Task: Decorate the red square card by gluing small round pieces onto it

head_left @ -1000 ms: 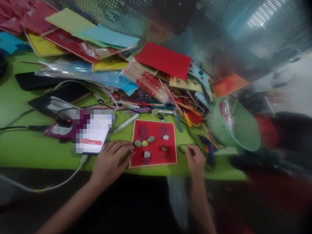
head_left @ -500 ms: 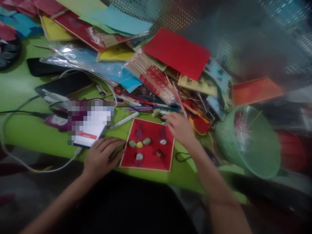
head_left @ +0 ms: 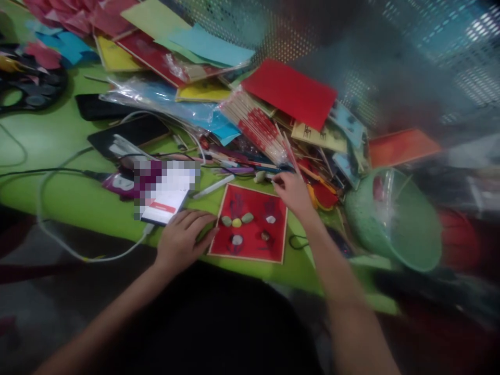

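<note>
A square red card (head_left: 253, 249) with a pale border lies on the green table, dark drawn marks on its face. Several small stones rest on it: two greenish ones flank a yellow stone (head_left: 236, 223), with whitish and brown ones nearby. My left hand (head_left: 183, 237) lies flat with fingers stretched out, its tips at the card's left edge. Beyond the card's upper right corner is my right hand (head_left: 292, 192), thumb and fingers pinched together. Something small and pale shows at its fingertips, too blurred to name. Close by sits a loose greyish stone (head_left: 259, 177).
A phone (head_left: 166, 200) with a lit screen and a white cable lies at the left. A white pen (head_left: 214, 186) rests above the card. Behind are bundled sticks (head_left: 253, 122), coloured papers and pens. A green bowl (head_left: 410, 229) stands at the right.
The whole view has shifted, so the table things appear further right. My right hand's fingers have drawn together into a pinch near the card's upper right corner. My left hand stays beside the card.
</note>
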